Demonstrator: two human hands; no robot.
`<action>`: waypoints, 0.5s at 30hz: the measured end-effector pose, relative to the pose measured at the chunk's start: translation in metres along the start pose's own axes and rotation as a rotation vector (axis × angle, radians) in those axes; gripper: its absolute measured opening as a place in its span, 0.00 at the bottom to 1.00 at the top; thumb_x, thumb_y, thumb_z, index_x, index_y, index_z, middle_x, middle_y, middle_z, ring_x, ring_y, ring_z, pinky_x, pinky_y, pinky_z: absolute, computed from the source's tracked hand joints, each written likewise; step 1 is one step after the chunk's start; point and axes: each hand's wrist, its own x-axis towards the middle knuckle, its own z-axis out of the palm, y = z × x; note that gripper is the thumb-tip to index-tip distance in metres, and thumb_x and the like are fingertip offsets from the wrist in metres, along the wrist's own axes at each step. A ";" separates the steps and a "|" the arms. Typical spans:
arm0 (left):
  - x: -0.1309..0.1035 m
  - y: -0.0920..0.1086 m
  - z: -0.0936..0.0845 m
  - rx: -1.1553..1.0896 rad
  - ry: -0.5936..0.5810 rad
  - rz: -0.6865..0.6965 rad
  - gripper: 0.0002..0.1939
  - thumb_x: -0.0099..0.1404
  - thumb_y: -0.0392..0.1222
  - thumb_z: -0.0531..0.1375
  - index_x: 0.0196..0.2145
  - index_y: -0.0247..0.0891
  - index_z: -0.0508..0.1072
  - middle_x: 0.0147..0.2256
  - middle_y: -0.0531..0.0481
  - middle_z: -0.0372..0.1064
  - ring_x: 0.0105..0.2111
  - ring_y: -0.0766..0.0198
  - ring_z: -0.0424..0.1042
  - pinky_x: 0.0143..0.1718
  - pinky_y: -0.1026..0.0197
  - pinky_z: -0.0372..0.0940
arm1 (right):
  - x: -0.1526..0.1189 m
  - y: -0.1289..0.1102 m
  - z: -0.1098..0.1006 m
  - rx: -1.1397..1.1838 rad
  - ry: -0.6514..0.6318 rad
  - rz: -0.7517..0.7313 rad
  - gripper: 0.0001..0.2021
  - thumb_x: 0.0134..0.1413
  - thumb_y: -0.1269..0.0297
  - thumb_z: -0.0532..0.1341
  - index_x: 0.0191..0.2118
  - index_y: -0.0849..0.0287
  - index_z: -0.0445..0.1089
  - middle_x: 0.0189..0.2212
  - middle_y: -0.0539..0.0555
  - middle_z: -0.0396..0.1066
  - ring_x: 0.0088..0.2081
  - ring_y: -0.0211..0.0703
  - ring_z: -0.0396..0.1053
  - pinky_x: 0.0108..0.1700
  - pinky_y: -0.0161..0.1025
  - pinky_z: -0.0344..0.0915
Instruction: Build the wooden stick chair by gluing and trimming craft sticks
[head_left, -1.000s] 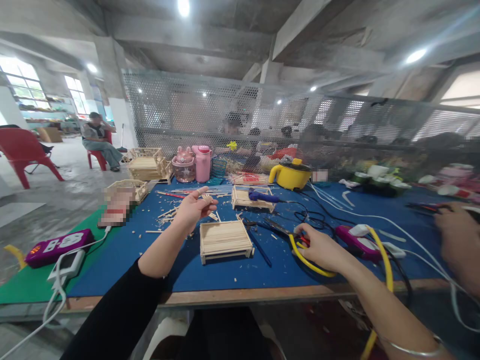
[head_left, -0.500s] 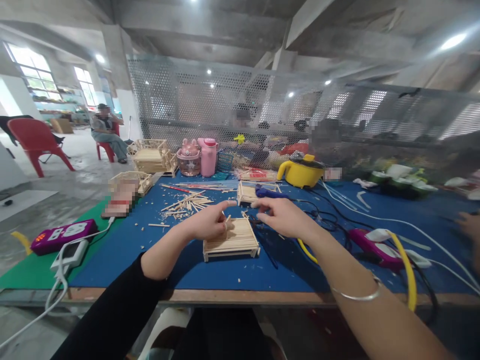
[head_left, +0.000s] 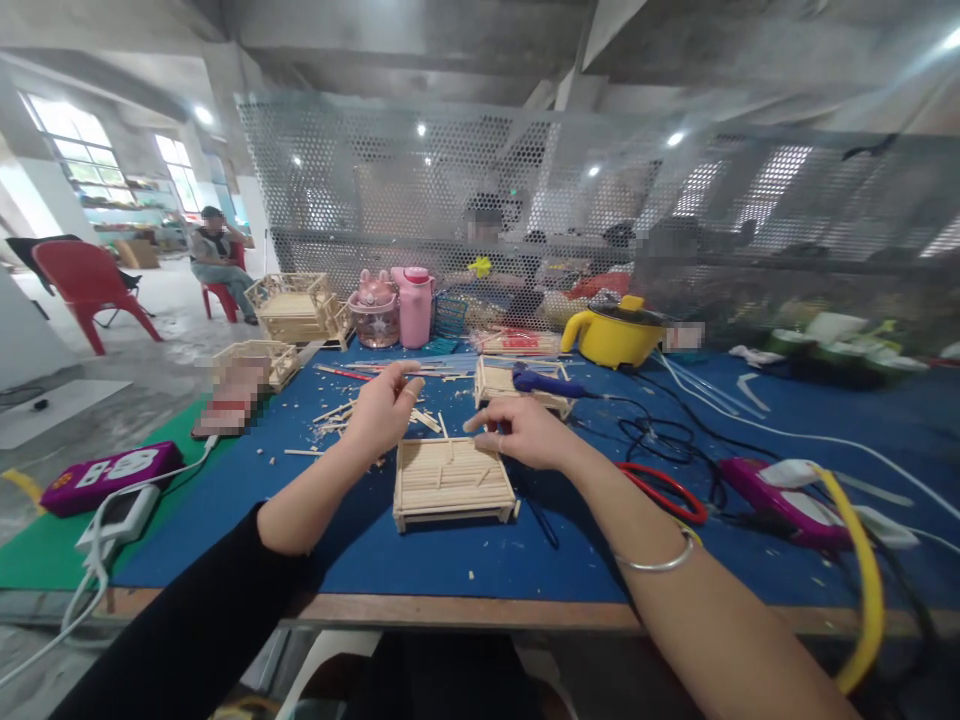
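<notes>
A small platform of pale wooden sticks [head_left: 450, 485] sits before me on the blue table mat. Short sticks lie loose on its top, and one thin stick [head_left: 443, 426] stands up at its back edge. My left hand [head_left: 381, 408] hovers over the stick pile [head_left: 334, 415], thumb and fingers apart, with nothing seen in it. Just above the platform's back right corner is my right hand [head_left: 517, 430], its curled fingers apart and no held thing visible. Behind it, a blue glue gun [head_left: 547, 382] rests on a second stick frame [head_left: 491, 375].
A yellow pot [head_left: 619, 335], pink bottle [head_left: 415, 308] and pink basket [head_left: 375, 322] line the back by a perforated screen. Purple power strips [head_left: 120, 477] lie at both sides with cables. Finished-looking stick furniture [head_left: 296, 305] stands back left. A person [head_left: 217, 255] sits beyond.
My left hand has moved up and left, off the platform to the stick pile. My right hand has come lower and left, nearer the platform's back right corner. The view has shifted slightly.
</notes>
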 end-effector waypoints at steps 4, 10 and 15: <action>0.004 -0.014 -0.001 0.048 -0.103 0.034 0.16 0.62 0.47 0.54 0.43 0.37 0.72 0.22 0.55 0.64 0.21 0.68 0.60 0.23 0.66 0.53 | 0.001 0.002 0.002 -0.033 -0.067 -0.066 0.08 0.49 0.71 0.62 0.35 0.58 0.78 0.30 0.52 0.75 0.32 0.38 0.70 0.35 0.34 0.62; -0.012 -0.021 -0.004 -0.002 -0.280 0.012 0.13 0.63 0.48 0.53 0.33 0.38 0.73 0.27 0.52 0.71 0.27 0.65 0.68 0.29 0.65 0.59 | 0.004 -0.001 0.005 -0.144 -0.043 -0.200 0.07 0.54 0.70 0.60 0.35 0.58 0.76 0.29 0.52 0.73 0.31 0.37 0.69 0.33 0.33 0.60; -0.018 -0.022 -0.004 -0.022 -0.366 -0.078 0.15 0.63 0.49 0.52 0.34 0.37 0.73 0.28 0.50 0.73 0.28 0.64 0.70 0.28 0.65 0.59 | 0.002 -0.008 0.007 -0.259 -0.033 -0.212 0.08 0.58 0.69 0.57 0.34 0.59 0.74 0.30 0.52 0.73 0.33 0.37 0.68 0.34 0.33 0.59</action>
